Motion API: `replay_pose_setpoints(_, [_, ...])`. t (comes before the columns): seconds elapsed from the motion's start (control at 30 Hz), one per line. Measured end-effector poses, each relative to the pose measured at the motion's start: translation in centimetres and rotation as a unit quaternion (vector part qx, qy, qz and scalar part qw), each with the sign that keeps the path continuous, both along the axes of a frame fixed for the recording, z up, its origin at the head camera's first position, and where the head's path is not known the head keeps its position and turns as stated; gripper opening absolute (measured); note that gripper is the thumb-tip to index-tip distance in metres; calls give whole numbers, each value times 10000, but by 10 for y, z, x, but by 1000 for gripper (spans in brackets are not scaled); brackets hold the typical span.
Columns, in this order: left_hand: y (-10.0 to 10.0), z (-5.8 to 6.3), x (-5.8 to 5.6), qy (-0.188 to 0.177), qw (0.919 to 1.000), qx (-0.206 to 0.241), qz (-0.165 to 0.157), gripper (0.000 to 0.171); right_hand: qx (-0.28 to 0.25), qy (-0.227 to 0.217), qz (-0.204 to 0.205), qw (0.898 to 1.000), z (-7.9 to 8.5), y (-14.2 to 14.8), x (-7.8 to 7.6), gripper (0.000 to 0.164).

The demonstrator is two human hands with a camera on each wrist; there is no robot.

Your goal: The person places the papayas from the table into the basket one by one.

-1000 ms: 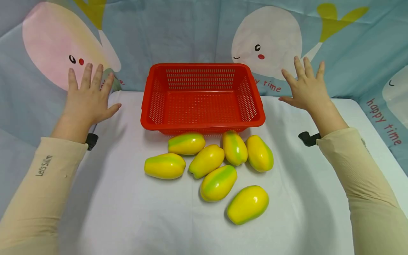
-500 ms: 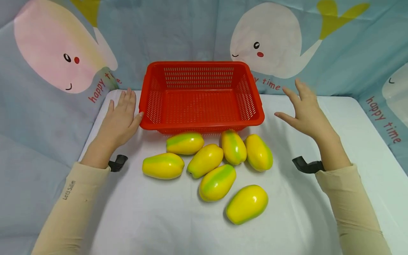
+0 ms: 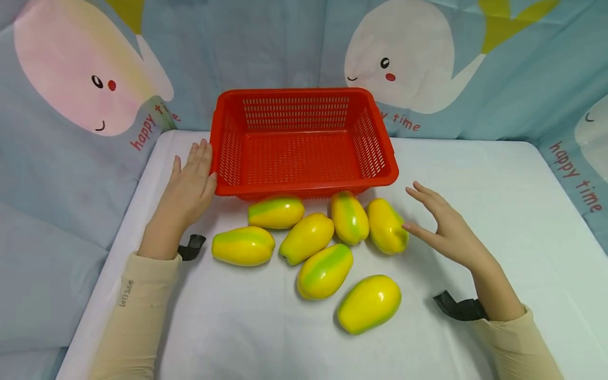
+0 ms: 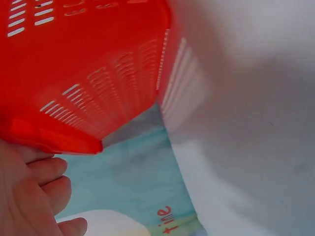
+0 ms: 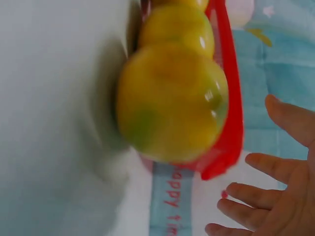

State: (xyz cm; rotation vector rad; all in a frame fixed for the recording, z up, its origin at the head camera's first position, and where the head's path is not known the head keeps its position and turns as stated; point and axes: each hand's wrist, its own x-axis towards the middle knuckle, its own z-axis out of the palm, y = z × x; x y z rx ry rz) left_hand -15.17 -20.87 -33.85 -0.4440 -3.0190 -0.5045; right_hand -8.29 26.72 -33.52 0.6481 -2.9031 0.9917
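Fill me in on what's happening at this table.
A person's left hand touches the side rim of a red basket. The right hand, fingers spread, holds nothing and hovers close beside a yellow-green fruit. All seven fruits lie outside the basket, on the white table.

The head view looks forward and down from above the white table (image 3: pixel 247 327); tilted wrist views look closely from opposite sides, both sharing the red basket (image 3: pixel 304 188).
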Motion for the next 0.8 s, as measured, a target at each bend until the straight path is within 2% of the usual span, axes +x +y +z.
replay_pose_setpoints(0.27, [6,-1,2,85,9999,-18,118,60,-70,-414,257,9988,-22,-12,5,72])
replay_pose_setpoints(0.57, [7,-3,5,72,9993,334,171,59,6,-750,262,9968,-34,-17,3,71])
replay_pose_setpoints(0.8, [8,-6,4,132,9986,490,154,59,75,-871,183,9960,-35,-19,1,83])
